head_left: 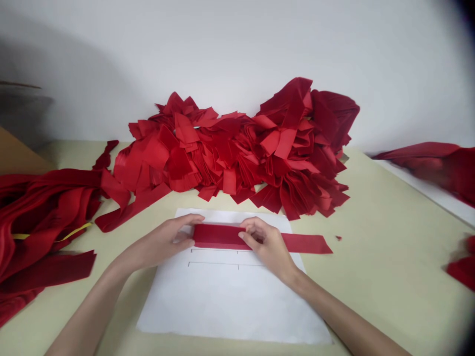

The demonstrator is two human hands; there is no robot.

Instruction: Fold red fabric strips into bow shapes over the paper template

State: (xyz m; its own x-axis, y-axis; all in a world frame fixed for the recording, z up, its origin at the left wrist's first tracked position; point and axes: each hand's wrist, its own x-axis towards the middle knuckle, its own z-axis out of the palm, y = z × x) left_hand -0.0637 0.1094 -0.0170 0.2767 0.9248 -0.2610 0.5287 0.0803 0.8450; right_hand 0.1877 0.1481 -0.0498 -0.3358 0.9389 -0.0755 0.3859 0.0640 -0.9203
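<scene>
A long red fabric strip lies across a white paper sheet, its right end reaching past the paper onto the table. The left part looks doubled over, in a darker red. My left hand rests at the strip's left end, with the thumb by the near corner and the fingers by the far corner, spread apart. My right hand pinches the strip near its middle, thumb against fingertips, and hides part of it. Thin black bracket-shaped lines are drawn on the paper just below the strip.
A large heap of cut red fabric pieces stands against the white wall. Long red strips, some with a yellow band, lie at the left. More red fabric sits on a white surface at the right. A tiny red scrap lies nearby.
</scene>
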